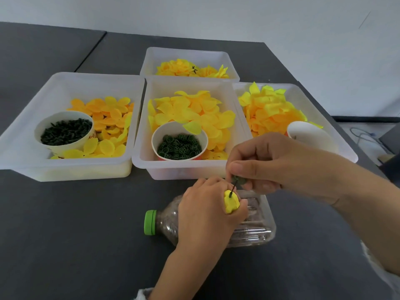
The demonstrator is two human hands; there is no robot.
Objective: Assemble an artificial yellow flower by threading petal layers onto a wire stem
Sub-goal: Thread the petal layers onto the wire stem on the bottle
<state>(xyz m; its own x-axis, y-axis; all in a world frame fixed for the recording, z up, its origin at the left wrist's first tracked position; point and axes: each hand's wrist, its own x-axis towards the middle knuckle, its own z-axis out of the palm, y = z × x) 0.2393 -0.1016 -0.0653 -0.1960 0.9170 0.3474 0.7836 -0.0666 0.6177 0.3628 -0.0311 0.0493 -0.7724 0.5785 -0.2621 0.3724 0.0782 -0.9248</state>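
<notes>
Gripping the soft yellow petal bundle point(231, 202) low in its curled fingers, the left hand point(207, 211) points the thin wire stem point(234, 187) toward the right hand point(266, 163) just above, which pinches a small, light green ring point(239, 180), best held by its rim.

Directly under the left hand point(207, 211) a clear bottle point(255, 226) lies on its side, blocking a straight drop to the bench point(75, 224). Just beyond both hands, the middle bin point(184, 169) forms a wall, with the right hand point(272, 163) over its near corner. To the left hand's left, bare bench lies open.
</notes>
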